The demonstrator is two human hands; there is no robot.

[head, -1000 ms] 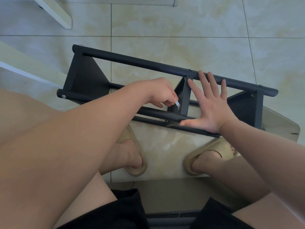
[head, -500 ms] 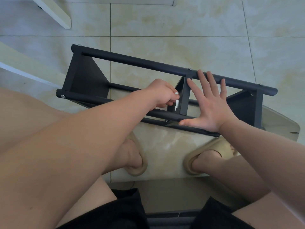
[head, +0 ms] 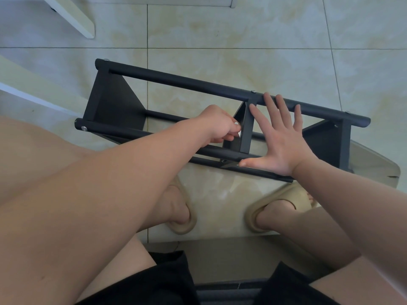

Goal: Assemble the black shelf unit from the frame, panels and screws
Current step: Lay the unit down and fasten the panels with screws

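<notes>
The black shelf unit (head: 187,82) lies on its side on the tiled floor in front of my feet, its long tubes running left to right. Black panels sit at its left end (head: 110,102), its middle (head: 246,128) and its right end (head: 326,139). My left hand (head: 218,124) reaches between the tubes, its fingers pinched on a small silver tool (head: 239,134) against the left face of the middle panel. My right hand (head: 279,137) is flat with fingers spread, pressing on the middle panel's right side and the far tube.
My feet in beige slippers (head: 182,225) stand on a pale sheet (head: 220,194) just below the unit. A white furniture leg (head: 72,18) crosses the top left. A pale board (head: 28,84) lies at the left. Silver screw heads (head: 84,128) show at tube ends.
My left hand has moved up and to the right with the silver tool, closer against the middle panel. My right hand stays flat in the same place.
</notes>
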